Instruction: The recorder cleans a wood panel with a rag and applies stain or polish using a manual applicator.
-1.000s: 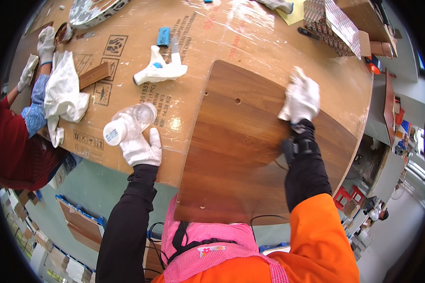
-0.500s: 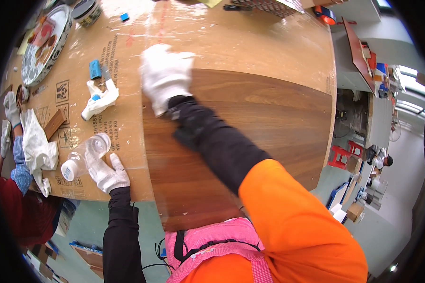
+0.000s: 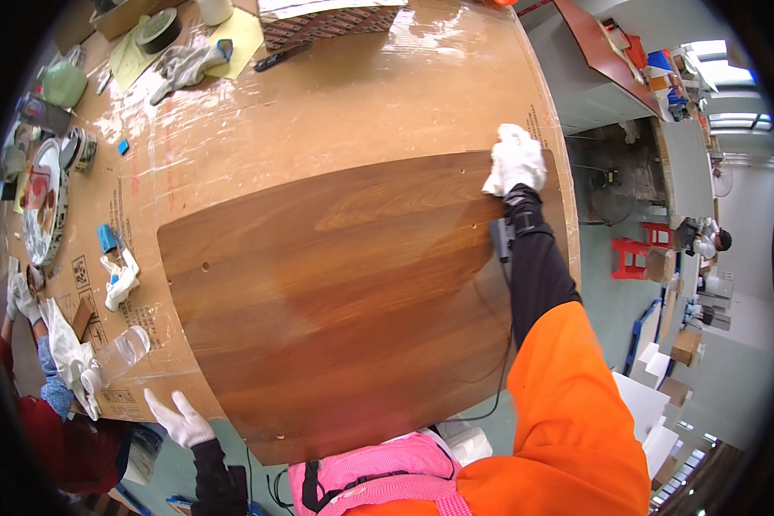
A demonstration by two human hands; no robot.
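A large brown wood-grain board (image 3: pixel 344 292) with small holes lies flat on the cardboard-covered table. My right hand (image 3: pixel 518 163), in a white knit glove, is closed at the board's far right corner; a bit of white cloth (image 3: pixel 492 184) shows beneath it. My left hand (image 3: pixel 181 419), gloved too, is open with fingers apart by the table's near edge, left of the board. It holds nothing. Just beyond it a clear plastic bottle (image 3: pixel 122 354) lies on its side, apart from the fingers.
A co-worker's gloved hands (image 3: pixel 22 299) are at the far left, near a white rag (image 3: pixel 70 353). A blue-handled scraper (image 3: pixel 107 238), a speckled tray (image 3: pixel 39 228), a roll of tape (image 3: pixel 158 31) and a patterned box (image 3: pixel 331 24) are on the table. Red stools (image 3: pixel 630 258) stand at right.
My right hand has swept from the board's far left corner to its far right corner. My left hand has come away from the bottle and drawn nearer. The view has shifted.
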